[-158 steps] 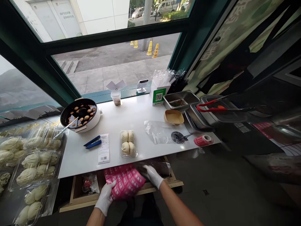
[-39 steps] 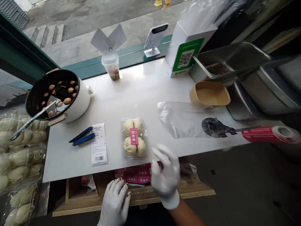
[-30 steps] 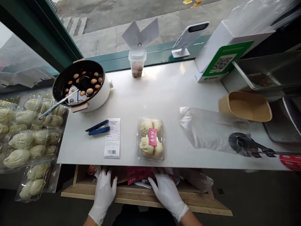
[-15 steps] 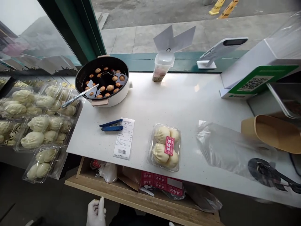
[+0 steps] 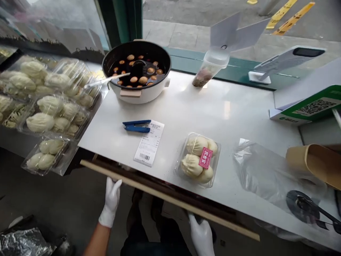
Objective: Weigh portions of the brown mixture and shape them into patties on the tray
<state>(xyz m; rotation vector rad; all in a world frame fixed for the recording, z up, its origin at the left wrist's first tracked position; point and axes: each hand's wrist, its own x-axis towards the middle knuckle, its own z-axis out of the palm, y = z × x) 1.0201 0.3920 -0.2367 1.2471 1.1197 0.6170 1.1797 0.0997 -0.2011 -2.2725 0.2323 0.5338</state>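
Now only a narrow gap separates drawer (image 5: 170, 200) from counter (image 5: 213, 110) edge. Left hand (image 5: 110, 201) at drawer's left part, thumb spread from fingers; right hand (image 5: 201, 235) right of drawer's middle, can't tell finger state.

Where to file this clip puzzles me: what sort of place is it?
Probably a takeaway bun shop: clear plastic boxes of pale round buns, a round white pot of dark liquid with apparent brown eggs, and a green rectangular QR sign.

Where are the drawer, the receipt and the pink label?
Drawer (image 5: 170, 200), head view: its front board.
Receipt (image 5: 149, 144), head view: middle of its printed face.
Pink label (image 5: 206, 158), head view: middle of its face.
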